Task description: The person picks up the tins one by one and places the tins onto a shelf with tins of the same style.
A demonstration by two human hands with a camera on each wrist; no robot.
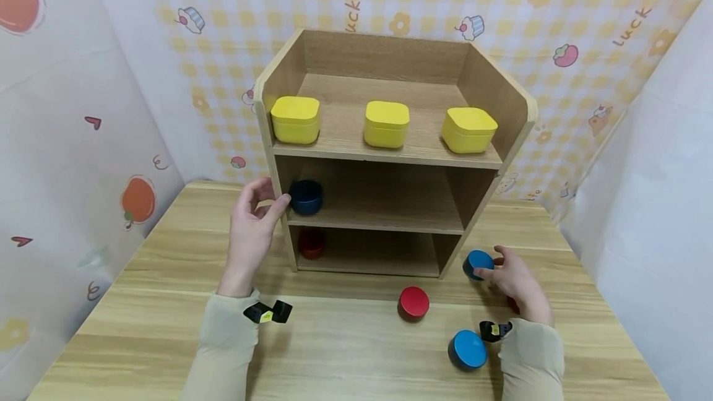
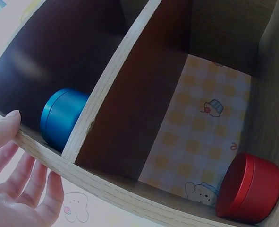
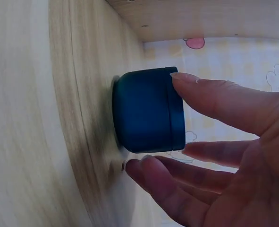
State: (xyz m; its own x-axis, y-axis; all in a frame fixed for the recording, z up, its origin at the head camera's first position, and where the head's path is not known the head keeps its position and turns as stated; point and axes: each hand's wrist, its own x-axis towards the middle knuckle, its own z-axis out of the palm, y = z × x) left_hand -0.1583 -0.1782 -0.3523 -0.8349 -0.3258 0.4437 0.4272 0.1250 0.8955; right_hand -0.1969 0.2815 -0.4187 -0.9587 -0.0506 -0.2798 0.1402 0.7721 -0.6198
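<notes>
My left hand (image 1: 252, 231) grips the left side panel of the wooden shelf unit (image 1: 384, 221), thumb on the inner side and fingers outside. Close to that thumb, a dark blue round tin (image 1: 306, 198) stands at the left end of the middle shelf. Below it, a red round tin (image 2: 250, 189) sits on the bottom shelf. Beside the unit's lower right corner, my right hand (image 1: 515, 280) pinches a second blue tin (image 3: 146, 111), thumb at its lid edge and fingers on the opposite side. This tin stands upright on the table.
Three yellow lidded boxes, left (image 1: 296, 120), middle (image 1: 387, 124) and right (image 1: 469, 130), line the top shelf's front. A red tin (image 1: 414, 303) and a blue tin (image 1: 468, 350) stand on the table (image 1: 334, 351) in front. Another red piece (image 1: 513, 305) peeks out under the right wrist.
</notes>
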